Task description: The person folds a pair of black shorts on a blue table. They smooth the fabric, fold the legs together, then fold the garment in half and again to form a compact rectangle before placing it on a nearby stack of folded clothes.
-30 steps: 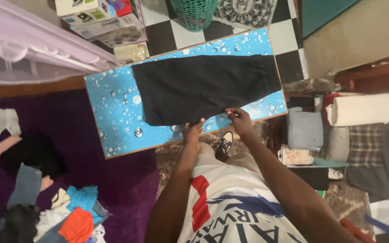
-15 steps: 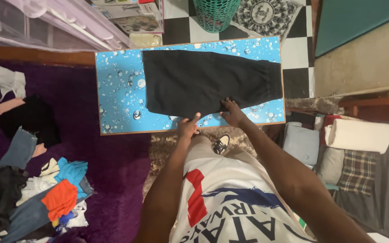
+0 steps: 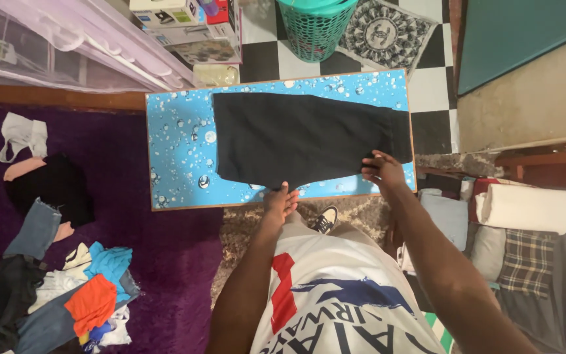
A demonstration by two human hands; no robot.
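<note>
A black garment, like folded trousers, lies flat across a blue board printed with water drops. My left hand pinches the garment's near edge at the middle of the board's front side. Further right, my right hand grips the near edge close to the garment's cuffed end. Both arms reach out from below, over my white printed shirt.
A purple rug lies left, with a pile of mixed clothes on it. A green mesh basket and boxes stand beyond the board on checkered floor. Folded items and a white roll sit at right. A shoe shows below the board.
My right hand has slid right along the garment's near edge toward the cuffed end. The left hand stays at the middle edge. The camera view shifted slightly.
</note>
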